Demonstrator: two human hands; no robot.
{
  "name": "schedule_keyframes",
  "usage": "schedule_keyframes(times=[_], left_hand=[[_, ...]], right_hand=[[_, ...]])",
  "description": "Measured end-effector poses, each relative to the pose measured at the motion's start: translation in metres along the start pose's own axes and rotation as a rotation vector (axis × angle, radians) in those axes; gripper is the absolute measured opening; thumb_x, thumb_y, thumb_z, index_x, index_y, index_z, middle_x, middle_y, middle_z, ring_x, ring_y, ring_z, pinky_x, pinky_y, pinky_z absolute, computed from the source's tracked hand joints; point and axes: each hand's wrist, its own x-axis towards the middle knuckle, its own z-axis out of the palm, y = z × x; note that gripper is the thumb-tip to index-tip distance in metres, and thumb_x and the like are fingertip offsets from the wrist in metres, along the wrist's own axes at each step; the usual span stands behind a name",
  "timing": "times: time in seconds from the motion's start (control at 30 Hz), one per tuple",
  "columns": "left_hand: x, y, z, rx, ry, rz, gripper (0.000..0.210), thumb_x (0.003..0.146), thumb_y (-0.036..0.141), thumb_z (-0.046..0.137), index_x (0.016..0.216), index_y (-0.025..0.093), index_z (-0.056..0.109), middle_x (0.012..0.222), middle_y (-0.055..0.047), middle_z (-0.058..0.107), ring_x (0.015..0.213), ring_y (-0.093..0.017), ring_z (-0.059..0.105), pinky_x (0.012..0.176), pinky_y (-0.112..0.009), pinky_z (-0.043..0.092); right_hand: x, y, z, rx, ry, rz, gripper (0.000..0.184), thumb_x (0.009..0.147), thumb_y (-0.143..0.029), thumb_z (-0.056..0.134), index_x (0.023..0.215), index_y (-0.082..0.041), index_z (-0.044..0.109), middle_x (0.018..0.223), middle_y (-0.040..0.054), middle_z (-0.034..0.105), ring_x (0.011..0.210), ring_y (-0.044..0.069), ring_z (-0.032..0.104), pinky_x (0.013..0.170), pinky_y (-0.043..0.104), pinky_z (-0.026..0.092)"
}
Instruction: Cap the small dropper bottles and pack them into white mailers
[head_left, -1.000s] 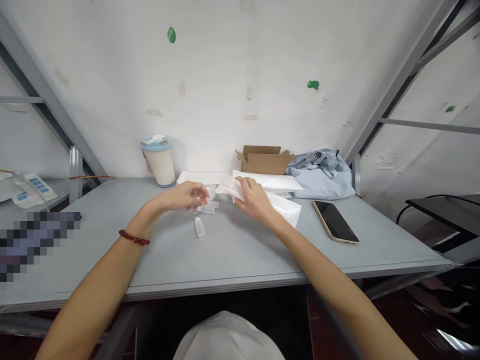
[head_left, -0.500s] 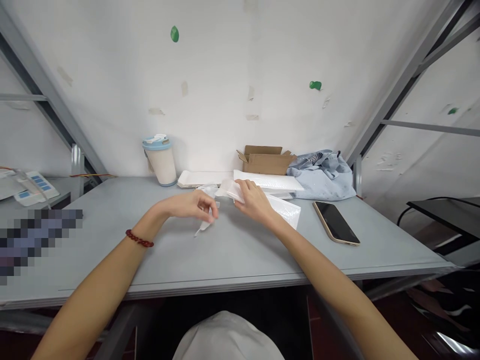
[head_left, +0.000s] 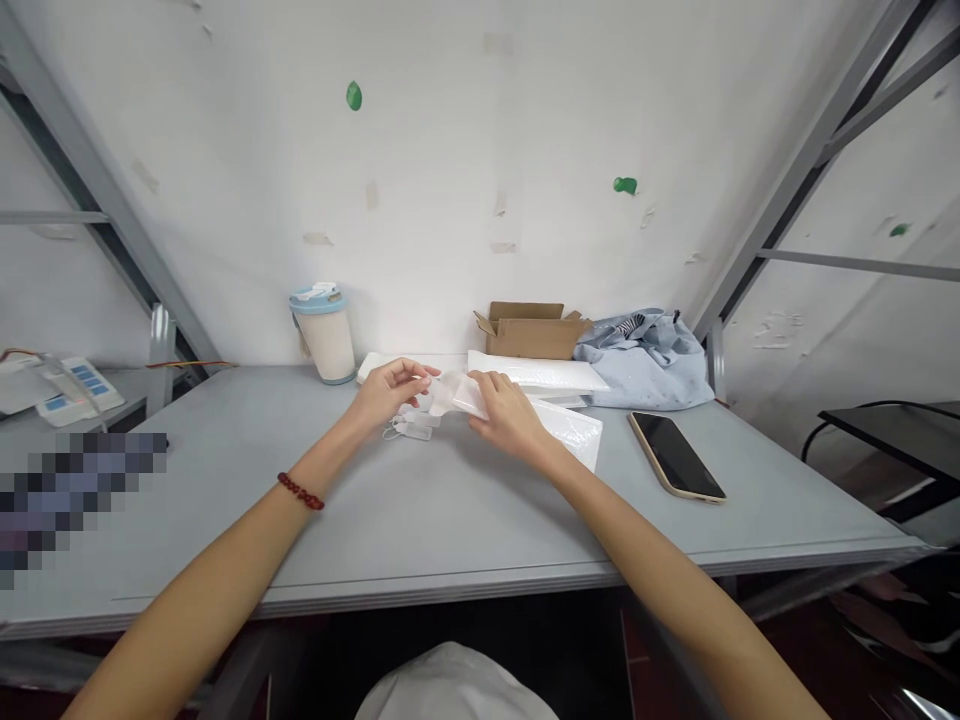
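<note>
My right hand (head_left: 510,412) is closed over a small, thin white bag (head_left: 451,393) held just above the table. At the bag's left end, the thumb and fingers of my left hand (head_left: 390,395) are pinched together. What sits between those fingertips is too small to make out. Below the left hand lie several small white tags with thin loops (head_left: 414,427). Under and to the right of my right hand is a white padded envelope (head_left: 574,432), partly covered by the hand.
Behind the hands are another white padded envelope (head_left: 536,373), an open cardboard box (head_left: 532,337) and light blue cloth (head_left: 649,365). A phone (head_left: 676,455) lies on the right of the grey table (head_left: 450,530). A cup with a blue lid (head_left: 326,335) stands back left.
My left hand has moved up and away to the bag's left end, its fingers now pinched. The white tag beneath it now lies with the others. My right hand keeps its hold.
</note>
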Motion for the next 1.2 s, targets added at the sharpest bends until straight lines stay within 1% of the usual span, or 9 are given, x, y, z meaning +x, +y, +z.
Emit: schedule_keyframes(times=[0.13,0.3,0.53,0.63,0.77,0.9,1.03,1.13,1.2], left_hand=[[0.000,-0.005,0.007,0.094,0.109,0.007,0.026,0.070,0.038,0.068,0.080,0.016,0.058,0.097,-0.009,0.069,0.070,-0.015,0.059,0.060,-0.029,0.047],[0.001,-0.006,0.007,0.004,0.217,-0.038,0.029,0.069,0.039,0.069,0.080,0.015,0.056,0.097,-0.009,0.069,0.069,-0.015,0.062,0.064,-0.030,0.049],[0.001,-0.019,0.015,0.101,0.086,0.040,0.031,0.069,0.041,0.070,0.082,0.015,0.062,0.082,-0.006,0.069,0.068,-0.018,0.065,0.065,-0.031,0.051],[0.001,-0.020,0.014,0.115,0.157,0.055,0.033,0.067,0.040,0.072,0.086,0.015,0.063,0.082,-0.006,0.070,0.068,-0.019,0.066,0.066,-0.032,0.051],[-0.001,-0.016,0.011,0.307,0.207,0.040,0.026,0.070,0.041,0.069,0.077,0.016,0.068,0.072,-0.004,0.069,0.066,-0.019,0.064,0.067,-0.032,0.050],[-0.006,-0.015,0.016,0.495,0.117,0.153,0.044,0.086,0.052,0.045,0.079,0.018,0.072,0.084,-0.007,0.071,0.090,-0.024,0.061,0.082,-0.035,0.046],[-0.011,-0.012,0.022,0.456,-0.076,0.190,0.061,0.094,0.052,0.023,0.089,0.020,0.074,0.101,-0.006,0.070,0.103,-0.023,0.056,0.094,-0.036,0.040],[-0.008,-0.004,0.015,0.477,-0.002,0.153,0.060,0.094,0.050,0.021,0.089,0.020,0.073,0.102,-0.006,0.069,0.102,-0.023,0.056,0.096,-0.037,0.039],[-0.004,0.001,0.003,0.579,0.076,0.133,0.047,0.089,0.046,0.033,0.089,0.020,0.072,0.100,-0.005,0.070,0.101,-0.024,0.055,0.092,-0.037,0.041]], right_hand=[[0.000,-0.001,0.000,-0.009,-0.023,-0.003,0.050,0.077,-0.016,0.053,0.126,-0.014,0.042,0.115,0.0137,0.055,0.103,0.028,0.048,0.086,0.040,0.041],[0.000,-0.003,-0.002,-0.001,-0.016,0.004,0.049,0.078,-0.016,0.052,0.126,-0.015,0.042,0.115,0.0134,0.056,0.103,0.028,0.048,0.085,0.040,0.041],[0.000,-0.004,-0.002,0.008,-0.040,-0.005,0.053,0.078,-0.016,0.054,0.129,-0.012,0.041,0.117,0.0144,0.054,0.106,0.027,0.048,0.088,0.040,0.041],[0.000,-0.003,-0.002,0.016,-0.036,0.002,0.053,0.077,-0.016,0.053,0.128,-0.012,0.042,0.116,0.0141,0.055,0.104,0.027,0.048,0.087,0.039,0.042],[0.000,-0.004,-0.002,0.022,-0.017,-0.015,0.052,0.077,-0.016,0.052,0.128,-0.012,0.042,0.115,0.0139,0.056,0.104,0.027,0.048,0.087,0.040,0.042],[-0.001,-0.006,-0.002,0.005,-0.010,-0.037,0.052,0.077,-0.015,0.052,0.128,-0.012,0.042,0.116,0.0139,0.055,0.104,0.027,0.048,0.086,0.040,0.042],[-0.002,-0.007,-0.002,-0.023,-0.018,-0.041,0.051,0.077,-0.015,0.051,0.127,-0.012,0.043,0.114,0.0131,0.056,0.102,0.027,0.048,0.085,0.039,0.042],[-0.001,-0.006,-0.003,-0.027,-0.017,-0.035,0.050,0.078,-0.016,0.051,0.127,-0.012,0.043,0.113,0.0128,0.056,0.101,0.027,0.049,0.085,0.038,0.042],[0.000,-0.005,-0.004,-0.028,-0.011,-0.022,0.050,0.078,-0.016,0.051,0.127,-0.012,0.043,0.113,0.0132,0.056,0.102,0.027,0.048,0.086,0.038,0.042]])
